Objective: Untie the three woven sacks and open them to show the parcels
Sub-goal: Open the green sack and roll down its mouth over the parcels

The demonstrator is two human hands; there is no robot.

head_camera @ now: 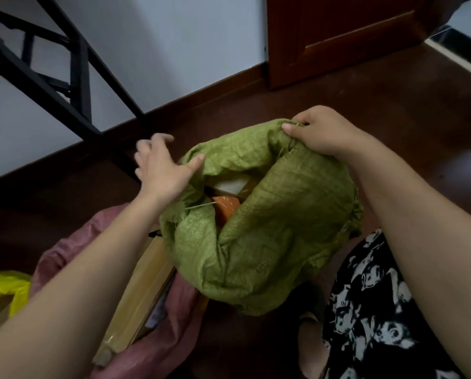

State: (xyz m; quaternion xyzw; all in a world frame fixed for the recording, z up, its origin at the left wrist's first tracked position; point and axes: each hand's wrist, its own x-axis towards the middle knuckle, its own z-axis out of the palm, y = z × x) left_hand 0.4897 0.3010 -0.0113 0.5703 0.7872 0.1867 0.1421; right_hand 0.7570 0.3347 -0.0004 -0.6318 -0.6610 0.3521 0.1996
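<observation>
A green woven sack stands on the dark floor in front of me, its mouth pulled apart. Inside show a white parcel and an orange parcel. My right hand is shut on the far rim of the green sack. My left hand presses its thumb on the left rim, fingers spread and blurred. To the left lies a pink woven sack, open, with a brown cardboard parcel showing. A yellow sack peeks in at the left edge.
A black metal frame leans by the white wall at upper left. A brown wooden door stands at the back. My knee in black-and-white patterned cloth sits at lower right, a sandal beside it.
</observation>
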